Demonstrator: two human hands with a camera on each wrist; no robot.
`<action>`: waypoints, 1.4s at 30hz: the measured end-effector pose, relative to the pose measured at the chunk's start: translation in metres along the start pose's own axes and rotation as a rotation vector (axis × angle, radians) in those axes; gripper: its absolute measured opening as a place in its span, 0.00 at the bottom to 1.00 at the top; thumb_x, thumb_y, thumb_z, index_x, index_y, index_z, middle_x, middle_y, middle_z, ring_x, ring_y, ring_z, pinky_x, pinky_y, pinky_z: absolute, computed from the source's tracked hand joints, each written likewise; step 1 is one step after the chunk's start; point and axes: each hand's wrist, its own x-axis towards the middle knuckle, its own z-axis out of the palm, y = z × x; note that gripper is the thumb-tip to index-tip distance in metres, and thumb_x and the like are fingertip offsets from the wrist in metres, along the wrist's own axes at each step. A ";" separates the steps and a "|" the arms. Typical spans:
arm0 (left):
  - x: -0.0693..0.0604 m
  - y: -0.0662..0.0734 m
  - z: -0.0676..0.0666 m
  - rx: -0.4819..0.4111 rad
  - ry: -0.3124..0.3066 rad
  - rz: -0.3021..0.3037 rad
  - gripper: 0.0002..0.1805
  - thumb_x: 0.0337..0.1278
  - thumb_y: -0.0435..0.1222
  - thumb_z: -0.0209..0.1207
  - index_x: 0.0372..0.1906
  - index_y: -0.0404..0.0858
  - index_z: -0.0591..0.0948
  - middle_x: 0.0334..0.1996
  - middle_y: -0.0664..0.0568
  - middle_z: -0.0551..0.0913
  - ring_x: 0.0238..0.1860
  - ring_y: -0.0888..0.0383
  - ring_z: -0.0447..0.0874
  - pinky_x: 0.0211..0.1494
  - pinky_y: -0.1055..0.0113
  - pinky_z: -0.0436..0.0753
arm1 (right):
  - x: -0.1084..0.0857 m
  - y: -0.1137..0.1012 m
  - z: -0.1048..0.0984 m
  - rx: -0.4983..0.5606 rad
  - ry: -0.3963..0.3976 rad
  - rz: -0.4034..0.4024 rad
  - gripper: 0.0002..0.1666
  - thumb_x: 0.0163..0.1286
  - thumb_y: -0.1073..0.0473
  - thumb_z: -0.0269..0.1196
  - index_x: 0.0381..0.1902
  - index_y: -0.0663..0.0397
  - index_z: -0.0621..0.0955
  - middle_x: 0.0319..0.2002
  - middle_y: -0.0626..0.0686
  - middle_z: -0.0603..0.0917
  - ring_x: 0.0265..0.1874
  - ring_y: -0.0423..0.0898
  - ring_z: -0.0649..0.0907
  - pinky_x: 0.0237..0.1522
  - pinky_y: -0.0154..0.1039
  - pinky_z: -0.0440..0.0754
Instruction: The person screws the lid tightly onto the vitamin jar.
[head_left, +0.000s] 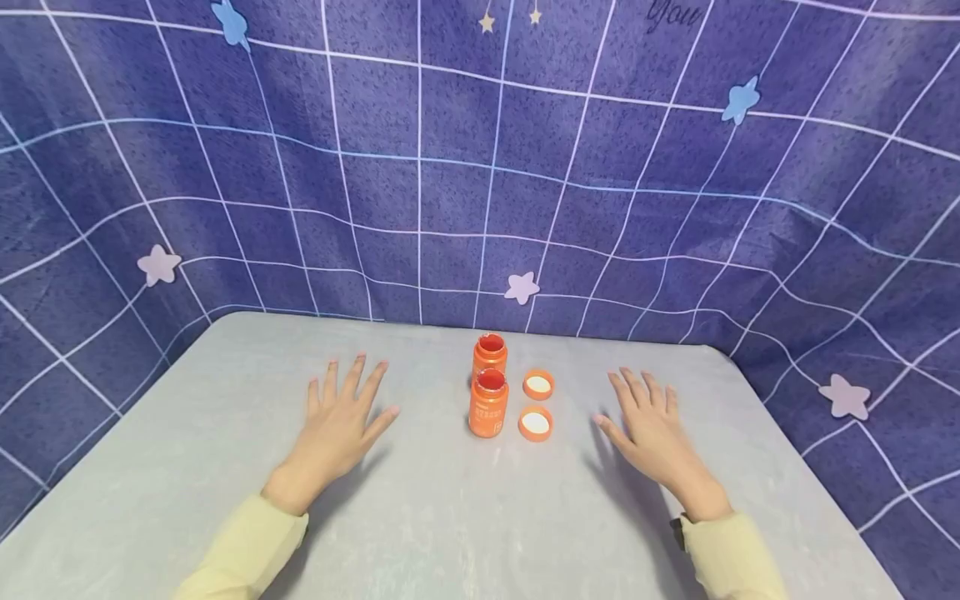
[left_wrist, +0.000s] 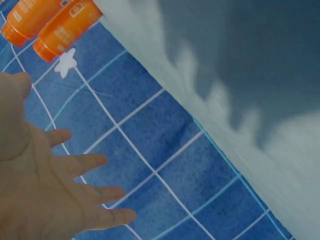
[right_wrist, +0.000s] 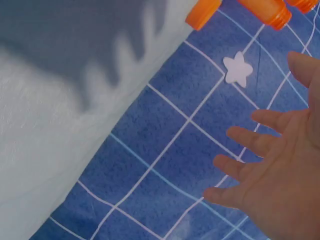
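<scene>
Two orange bottles with open mouths stand upright mid-table, the front bottle partly covering the back bottle. To their right lie two orange caps, the farther cap and the nearer cap, pale insides up. My left hand is spread, palm down, left of the bottles, touching neither. On the other side my right hand has its fingers extended, right of the caps and apart from them. Both palms look empty in the wrist views, and shadows fall on the table beneath.
A pale grey table fills the lower part of the head view. Behind and beside it hangs a blue curtain with white grid lines and stars. A dark band shows at the right wrist, by the yellow sleeve.
</scene>
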 end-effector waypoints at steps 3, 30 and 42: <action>0.004 0.006 0.003 -0.004 0.000 0.022 0.36 0.61 0.57 0.44 0.70 0.46 0.55 0.69 0.39 0.53 0.68 0.31 0.42 0.62 0.33 0.45 | 0.005 -0.003 0.003 -0.009 0.000 -0.018 0.39 0.65 0.42 0.53 0.66 0.58 0.60 0.66 0.62 0.62 0.65 0.66 0.57 0.60 0.67 0.48; 0.035 0.062 0.040 -0.157 -0.007 0.245 0.37 0.57 0.55 0.52 0.67 0.40 0.61 0.62 0.44 0.68 0.61 0.42 0.66 0.61 0.46 0.65 | 0.034 -0.034 0.033 0.009 0.026 -0.235 0.28 0.57 0.57 0.62 0.55 0.62 0.72 0.53 0.59 0.76 0.54 0.57 0.74 0.58 0.63 0.61; 0.043 0.072 0.049 -0.249 -0.081 0.221 0.39 0.55 0.56 0.54 0.67 0.40 0.59 0.61 0.46 0.70 0.58 0.47 0.69 0.58 0.50 0.69 | 0.037 -0.043 0.046 0.000 -0.108 -0.282 0.27 0.53 0.60 0.63 0.53 0.60 0.74 0.49 0.56 0.78 0.51 0.55 0.76 0.58 0.60 0.64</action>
